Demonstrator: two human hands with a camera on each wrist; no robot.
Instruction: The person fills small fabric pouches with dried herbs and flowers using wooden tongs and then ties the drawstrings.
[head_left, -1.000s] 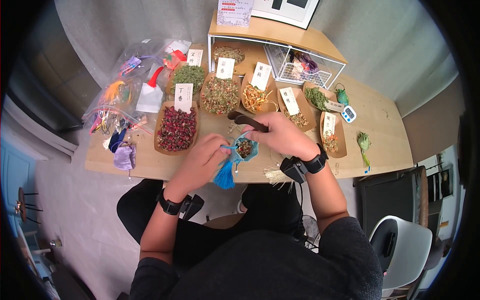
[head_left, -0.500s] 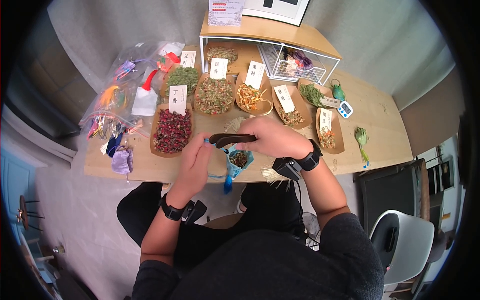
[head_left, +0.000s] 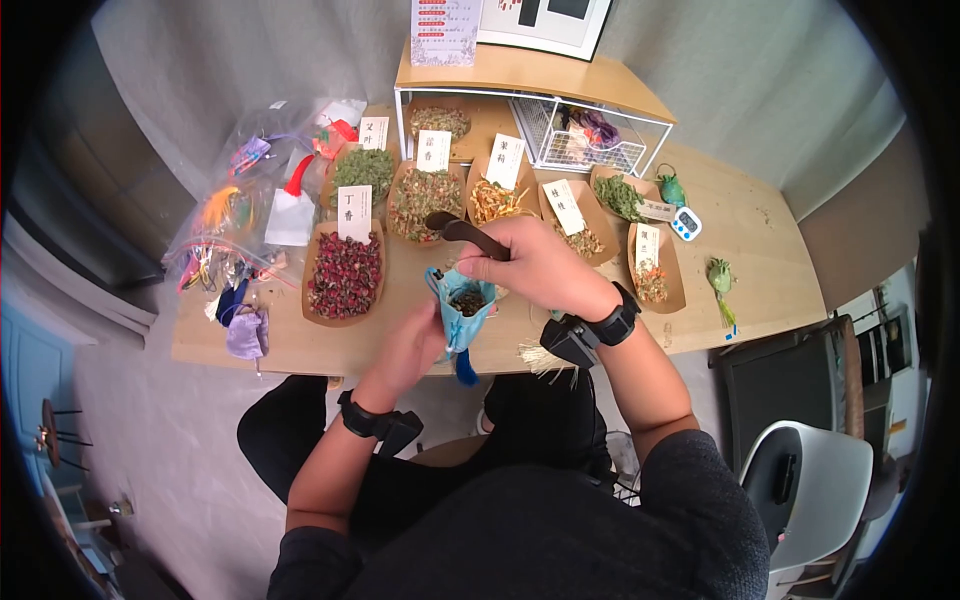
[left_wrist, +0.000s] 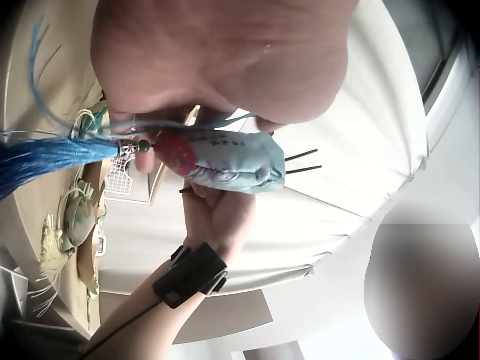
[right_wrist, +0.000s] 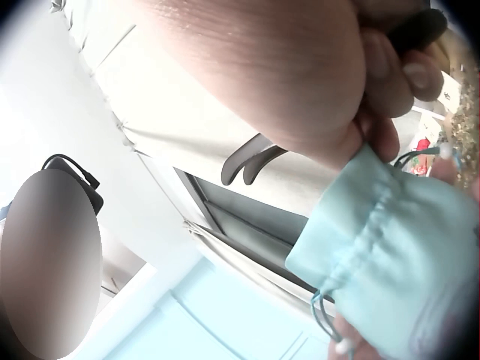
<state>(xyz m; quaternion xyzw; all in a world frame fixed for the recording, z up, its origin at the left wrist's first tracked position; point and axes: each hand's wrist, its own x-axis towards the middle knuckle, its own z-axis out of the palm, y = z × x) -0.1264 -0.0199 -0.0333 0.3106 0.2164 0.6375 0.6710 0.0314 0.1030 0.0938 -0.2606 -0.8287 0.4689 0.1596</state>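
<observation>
A light blue drawstring pouch (head_left: 463, 322) stands mouth up over the front of the table, with dried herbs (head_left: 466, 301) visible inside. My left hand (head_left: 408, 345) holds it by its lower left side. A blue tassel (left_wrist: 67, 159) hangs from its bottom end, and its cord (right_wrist: 321, 313) dangles by the gathered neck. My right hand (head_left: 545, 265) grips dark brown tongs (head_left: 468, 234); their two curved tips (right_wrist: 251, 159) stick out beyond that hand in the right wrist view. The right fingers (right_wrist: 386, 86) are right at the pouch's rim.
Paper trays of dried flowers and leaves, one of rosebuds (head_left: 343, 268), line the table behind the hands. Plastic bags with tassels (head_left: 235, 200) lie left, beside a purple pouch (head_left: 247, 332). A timer (head_left: 686, 224) and green pouch (head_left: 720, 280) are right; a shelf (head_left: 540, 75) stands behind.
My left hand has gone from the blue cord to the pouch's side. The pouch has shifted slightly left. The tongs swung level across the pouch, then tipped up again.
</observation>
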